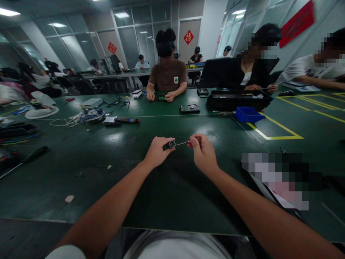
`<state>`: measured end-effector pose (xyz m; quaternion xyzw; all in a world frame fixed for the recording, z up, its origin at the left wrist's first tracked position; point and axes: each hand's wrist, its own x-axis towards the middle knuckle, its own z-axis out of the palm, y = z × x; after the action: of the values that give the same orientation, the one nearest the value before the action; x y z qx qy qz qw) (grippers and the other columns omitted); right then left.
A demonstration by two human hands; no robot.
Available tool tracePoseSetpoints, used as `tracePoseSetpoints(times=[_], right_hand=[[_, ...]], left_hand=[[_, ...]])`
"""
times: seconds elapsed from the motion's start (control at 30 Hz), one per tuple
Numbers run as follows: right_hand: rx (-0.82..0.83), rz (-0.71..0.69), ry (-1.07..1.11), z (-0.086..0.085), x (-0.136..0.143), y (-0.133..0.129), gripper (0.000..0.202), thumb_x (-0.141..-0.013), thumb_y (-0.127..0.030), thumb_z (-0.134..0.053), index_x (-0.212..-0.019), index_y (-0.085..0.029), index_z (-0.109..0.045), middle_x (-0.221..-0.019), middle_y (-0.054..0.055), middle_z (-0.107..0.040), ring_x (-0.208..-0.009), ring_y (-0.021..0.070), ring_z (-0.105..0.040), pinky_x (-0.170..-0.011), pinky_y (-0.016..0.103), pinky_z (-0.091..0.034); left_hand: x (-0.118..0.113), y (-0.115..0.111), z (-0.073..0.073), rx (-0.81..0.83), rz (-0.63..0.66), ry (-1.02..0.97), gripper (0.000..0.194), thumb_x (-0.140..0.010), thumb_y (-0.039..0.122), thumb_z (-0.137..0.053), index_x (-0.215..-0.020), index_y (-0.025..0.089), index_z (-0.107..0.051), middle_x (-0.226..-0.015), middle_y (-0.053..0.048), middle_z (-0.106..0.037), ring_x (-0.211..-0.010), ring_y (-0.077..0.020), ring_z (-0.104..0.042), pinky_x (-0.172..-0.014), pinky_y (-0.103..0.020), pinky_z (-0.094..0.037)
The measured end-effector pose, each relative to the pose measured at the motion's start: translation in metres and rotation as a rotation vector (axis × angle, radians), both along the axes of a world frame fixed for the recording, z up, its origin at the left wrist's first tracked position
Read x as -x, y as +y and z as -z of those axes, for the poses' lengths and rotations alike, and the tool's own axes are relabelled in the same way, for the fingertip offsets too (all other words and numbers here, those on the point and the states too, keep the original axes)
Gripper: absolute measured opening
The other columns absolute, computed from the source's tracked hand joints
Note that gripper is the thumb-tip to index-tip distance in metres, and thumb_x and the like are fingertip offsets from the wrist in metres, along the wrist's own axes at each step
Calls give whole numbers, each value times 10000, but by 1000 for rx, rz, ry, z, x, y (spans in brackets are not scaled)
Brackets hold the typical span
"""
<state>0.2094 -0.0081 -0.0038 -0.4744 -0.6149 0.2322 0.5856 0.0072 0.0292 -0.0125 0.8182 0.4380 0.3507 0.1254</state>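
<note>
Near the middle of the head view, my left hand (159, 151) grips a small black cylindrical part (171, 144) between thumb and fingers, its round open end facing right. My right hand (202, 153) is closed around the red handle of a screwdriver (181, 144). The screwdriver's thin metal shaft points left, and its tip is at the rim of the cylindrical part; whether it goes inside is too small to tell. Both hands are above the green table (107, 187).
Across the table a person (168, 73) handles a small green board. A circuit-board device (190, 108), a black tray (237, 101) and a blue bin (249, 114) lie ahead. Cables and a white fan part (41, 112) are at the left, a folder-like item (277, 183) at the right.
</note>
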Motion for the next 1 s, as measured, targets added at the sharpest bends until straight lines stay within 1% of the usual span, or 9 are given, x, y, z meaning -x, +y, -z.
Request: tracePoseSetpoints(times=[0.17, 0.27, 0.37, 0.5, 0.67, 0.83, 1.0], right_hand=[[-80, 10, -119, -1, 1, -6, 161, -1011, -363, -472, -1005, -238, -573, -860, 40, -713, -805, 211, -706, -727, 356, -517], [-111, 23, -129, -3, 1, -8, 158, -1018, -353, -459, -1005, -237, -566, -856, 39, -708, -802, 208, -704, -719, 349, -513], [-104, 38, -134, -3, 1, -8, 162, -1018, -354, -457, -1006, -234, -565, -849, 40, -707, -793, 209, -701, -716, 350, -513], [-87, 15, -161, -3, 0, -7, 145, -1010, -339, -465, -999, -233, -563, -853, 46, -711, -805, 214, -708, -720, 352, -516], [-108, 28, -177, -4, 1, -8, 134, -1005, -329, -467, -994, -236, -562, -858, 49, -712, -804, 215, -710, -714, 347, -518], [-79, 7, -151, -1, 2, -7, 145, -1013, -345, -462, -1004, -236, -558, -852, 44, -715, -796, 212, -720, -705, 343, -523], [-100, 14, -164, 0, 2, -6, 135, -1010, -341, -468, -1005, -239, -556, -859, 45, -715, -800, 212, -722, -710, 344, -524]], left_hand=[[1, 1, 0, -22, 10, 5, 344, -863, 282, -737, -1202, 274, -680, -1178, -41, -736, -1106, -247, -646, -1039, -482, -395], [1, 0, 0, -31, 2, 6, 343, -867, 292, -735, -1204, 274, -678, -1184, -42, -735, -1114, -248, -644, -1048, -489, -388], [0, 0, 0, -33, 4, 7, 346, -862, 281, -741, -1202, 273, -677, -1181, -36, -736, -1115, -244, -644, -1050, -488, -384], [1, 1, 2, -29, 0, 9, 352, -851, 273, -752, -1196, 274, -682, -1165, -32, -739, -1097, -242, -644, -1037, -486, -397], [2, 1, 3, -34, -12, 1, 351, -852, 275, -750, -1196, 283, -683, -1172, -34, -733, -1113, -243, -639, -1090, -516, -361], [2, 1, 3, -27, -18, 0, 332, -857, 272, -738, -1185, 284, -686, -1186, -36, -728, -1124, -244, -633, -1091, -518, -368], [2, 2, 4, -17, -29, 3, 324, -853, 281, -743, -1173, 282, -691, -1179, -42, -732, -1126, -249, -638, -1120, -529, -334]])
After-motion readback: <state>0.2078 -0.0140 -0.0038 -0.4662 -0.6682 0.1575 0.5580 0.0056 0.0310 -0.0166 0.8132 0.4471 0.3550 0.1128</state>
